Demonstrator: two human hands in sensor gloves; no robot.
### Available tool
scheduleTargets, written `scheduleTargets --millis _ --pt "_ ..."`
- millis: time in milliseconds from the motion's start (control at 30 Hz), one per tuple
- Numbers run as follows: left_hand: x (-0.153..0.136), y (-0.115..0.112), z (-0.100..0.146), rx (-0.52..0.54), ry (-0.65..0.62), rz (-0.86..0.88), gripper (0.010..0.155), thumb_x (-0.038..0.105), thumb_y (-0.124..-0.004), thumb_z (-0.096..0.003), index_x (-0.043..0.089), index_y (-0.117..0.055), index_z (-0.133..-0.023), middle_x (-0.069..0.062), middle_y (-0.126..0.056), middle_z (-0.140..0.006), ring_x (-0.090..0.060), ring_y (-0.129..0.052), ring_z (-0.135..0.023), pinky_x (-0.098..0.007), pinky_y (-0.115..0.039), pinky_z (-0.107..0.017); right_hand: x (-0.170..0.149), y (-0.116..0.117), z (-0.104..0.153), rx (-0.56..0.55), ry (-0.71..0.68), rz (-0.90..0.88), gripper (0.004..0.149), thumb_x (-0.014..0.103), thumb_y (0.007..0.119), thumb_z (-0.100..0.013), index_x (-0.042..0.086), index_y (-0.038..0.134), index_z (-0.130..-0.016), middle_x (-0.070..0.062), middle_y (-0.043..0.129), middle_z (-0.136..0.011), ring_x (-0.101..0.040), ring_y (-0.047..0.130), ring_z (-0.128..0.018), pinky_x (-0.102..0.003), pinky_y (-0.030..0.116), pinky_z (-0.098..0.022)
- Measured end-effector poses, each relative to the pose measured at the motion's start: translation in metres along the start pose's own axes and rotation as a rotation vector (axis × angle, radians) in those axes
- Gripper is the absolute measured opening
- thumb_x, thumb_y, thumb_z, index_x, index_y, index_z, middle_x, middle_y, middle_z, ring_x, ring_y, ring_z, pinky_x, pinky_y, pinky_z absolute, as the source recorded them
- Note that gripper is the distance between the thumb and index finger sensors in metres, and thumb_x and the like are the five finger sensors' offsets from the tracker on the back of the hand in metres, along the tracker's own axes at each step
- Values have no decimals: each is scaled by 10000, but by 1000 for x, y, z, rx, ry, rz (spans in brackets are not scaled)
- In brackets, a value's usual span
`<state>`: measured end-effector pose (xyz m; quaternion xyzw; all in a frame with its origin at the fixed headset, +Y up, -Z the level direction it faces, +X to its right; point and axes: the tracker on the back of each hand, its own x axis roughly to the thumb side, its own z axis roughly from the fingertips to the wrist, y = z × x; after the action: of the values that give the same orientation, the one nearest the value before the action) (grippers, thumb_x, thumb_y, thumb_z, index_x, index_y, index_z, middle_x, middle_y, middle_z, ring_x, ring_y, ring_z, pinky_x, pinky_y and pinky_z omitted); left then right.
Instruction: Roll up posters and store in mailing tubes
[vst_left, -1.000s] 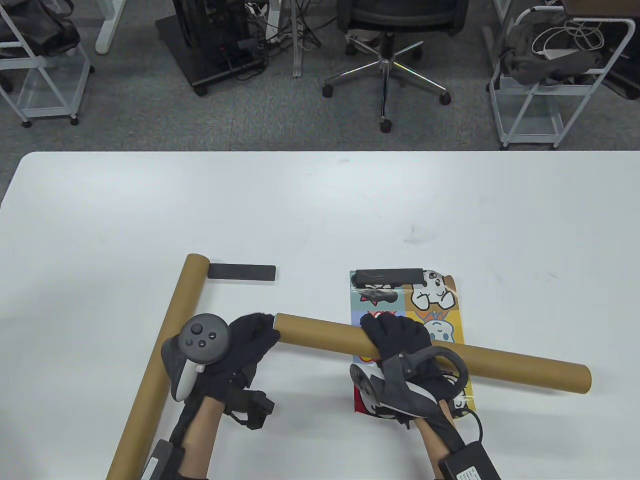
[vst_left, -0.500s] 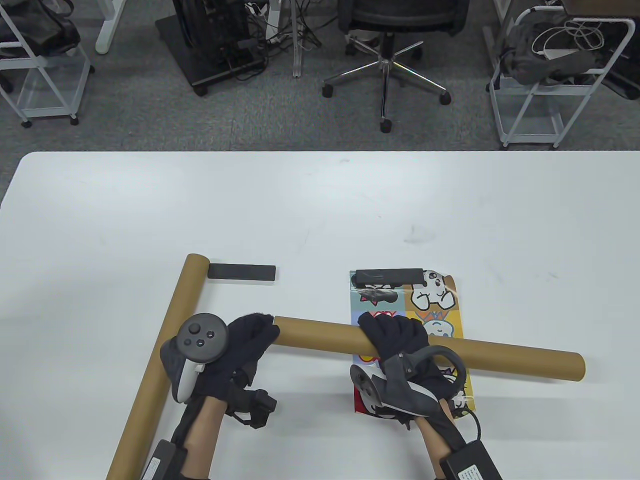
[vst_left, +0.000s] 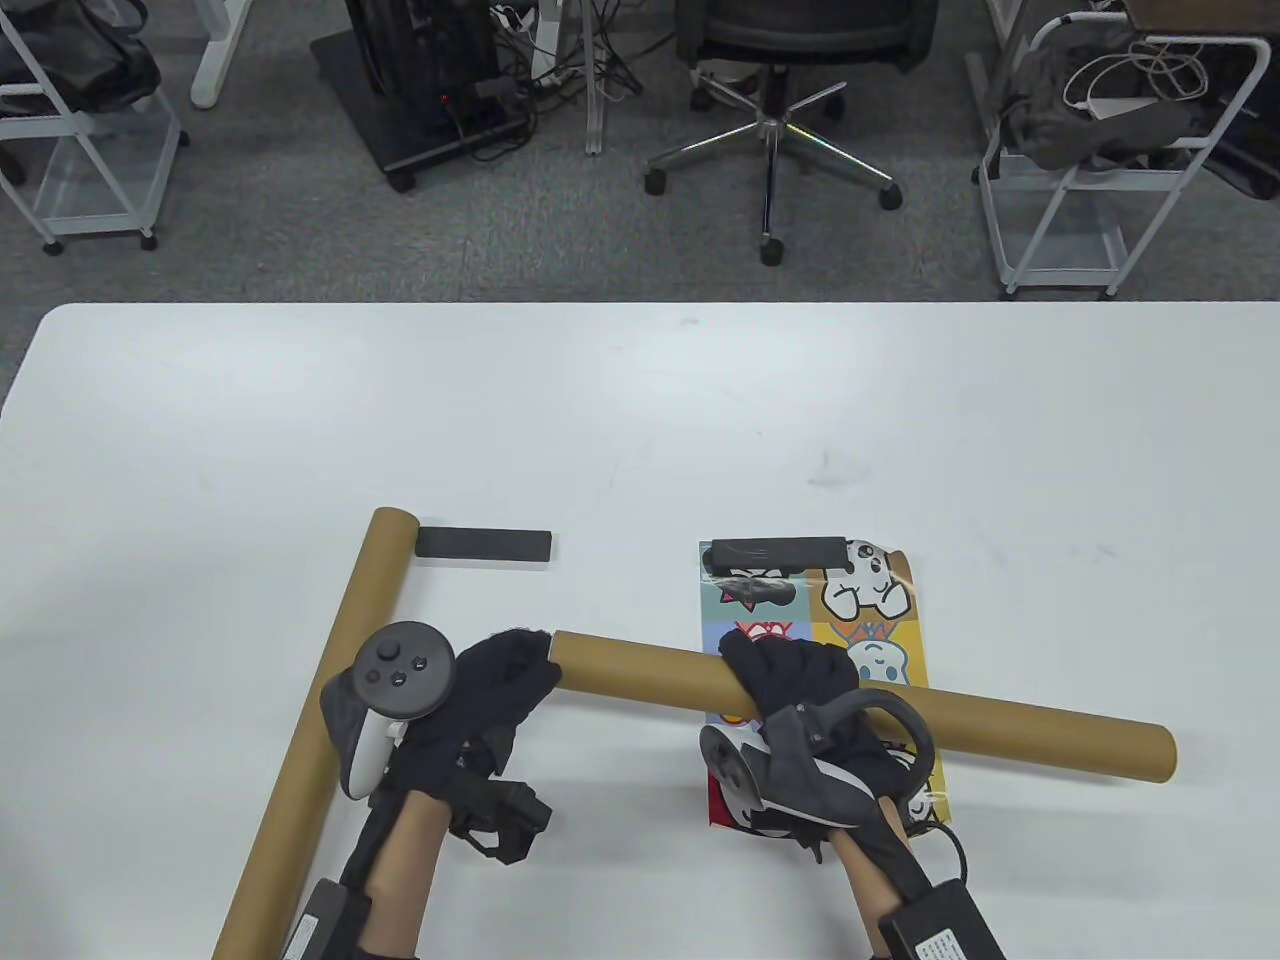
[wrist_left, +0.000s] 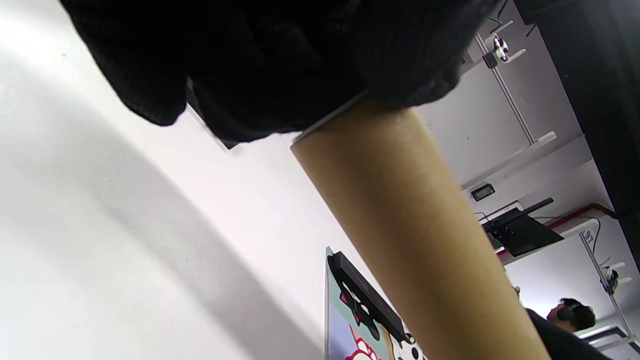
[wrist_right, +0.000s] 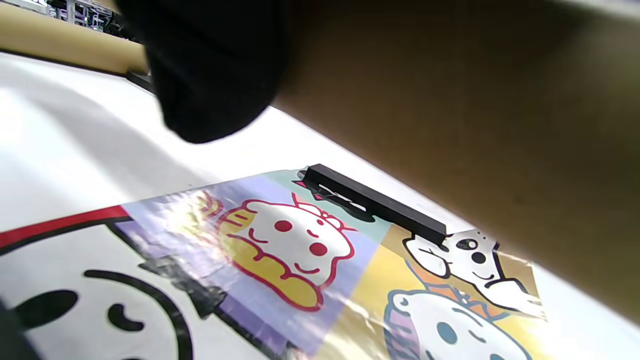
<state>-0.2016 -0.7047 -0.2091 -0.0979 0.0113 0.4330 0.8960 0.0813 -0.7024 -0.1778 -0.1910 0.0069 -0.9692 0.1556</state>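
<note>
The right hand (vst_left: 790, 680) has its fingers curled over a brown cardboard tube (vst_left: 1050, 735) and grips it around mid-length, holding it above the flat poster (vst_left: 885, 600). The tube's long axis runs left to right, its right end slightly nearer the person than its left. The left hand (vst_left: 495, 680) sits right at the tube's left end; in the left wrist view its gloved fingers (wrist_left: 280, 65) cover that opening, but whether they pinch the rim or only press against it I cannot tell. So the opening that matters points left, straight into the left hand, which is the nearer hand to it.

The poster lies unrolled just under the right hand, with a black bar (vst_left: 775, 552) weighing down its far edge. Its long axis runs near to far, crosswise to the held tube.

A second tube (vst_left: 340, 660) lies on the table (vst_left: 640, 420) at the left, running near to far, with another black bar (vst_left: 483, 544) just beside its far end.
</note>
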Motion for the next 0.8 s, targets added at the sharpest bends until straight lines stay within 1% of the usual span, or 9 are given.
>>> scheduleTargets --millis 100,167,267,367,500,533,633,700,800 --pt "-2 1 0 9 21 20 493 475 -725 -489 227 -839 -899 -56 -904 -885 -288 -949 -734 -566 -762 -694 1 -1 0 -9 -10 -13 870 227 852 -406 85 340 -1095 -181 630 -1092 -470 768 -935 -682 665 -672" --pt "-2 2 0 29 31 9 467 458 -742 -487 235 -846 -884 -48 -913 -871 -280 -958 -722 -561 -769 -690 2 -3 1 -38 -10 -20 868 224 864 -398 88 364 -1094 -181 648 -1087 -470 782 -930 -683 676 -668" --pt "-3 2 -1 12 26 -18 453 424 -762 -490 227 -845 -890 -55 -913 -874 -283 -958 -722 -565 -772 -688 2 -4 1 -69 3 3 880 294 913 -358 130 435 -1078 -151 684 -1041 -414 810 -882 -658 706 -666" --pt "-2 1 -2 -29 8 -31 455 408 -756 -494 220 -825 -903 -58 -897 -888 -290 -945 -736 -573 -761 -695 3 -5 1 -51 4 59 879 370 925 -344 144 472 -1062 -127 673 -1008 -377 812 -833 -661 707 -666" --pt "-2 1 -3 -85 -19 -2 453 409 -765 -493 221 -809 -902 -57 -879 -899 -295 -930 -754 -582 -745 -705 0 -2 0 -49 21 54 863 322 906 -382 161 411 -1070 -151 679 -1076 -407 842 -905 -596 762 -658" --pt "-2 1 -3 -91 -22 1 454 411 -767 -492 222 -806 -903 -56 -875 -902 -293 -927 -758 -581 -745 -707 -1 -1 -1 -40 24 45 863 319 902 -387 165 399 -1071 -174 661 -1095 -437 828 -925 -606 757 -660" --pt "1 0 -2 -57 -18 -9 456 403 -778 -490 229 -804 -911 -47 -877 -906 -285 -933 -757 -571 -754 -705 -3 1 -1 -19 14 17 864 313 878 -396 156 371 -1077 -112 692 -1057 -397 835 -903 -623 732 -668" --pt "1 0 -2 -29 -9 1 457 410 -770 -494 232 -806 -913 -46 -881 -903 -280 -938 -751 -567 -758 -703 -4 0 0 -21 10 -3 864 305 862 -404 144 355 -1085 -128 676 -1062 -413 817 -903 -643 713 -668" --pt "-2 0 -2 2 35 63 486 486 -712 -494 227 -838 -885 -53 -901 -877 -293 -942 -731 -573 -753 -699 -3 -1 1 -25 -2 -46 851 262 844 -418 125 346 -1094 -165 641 -1088 -463 772 -924 -686 660 -673"
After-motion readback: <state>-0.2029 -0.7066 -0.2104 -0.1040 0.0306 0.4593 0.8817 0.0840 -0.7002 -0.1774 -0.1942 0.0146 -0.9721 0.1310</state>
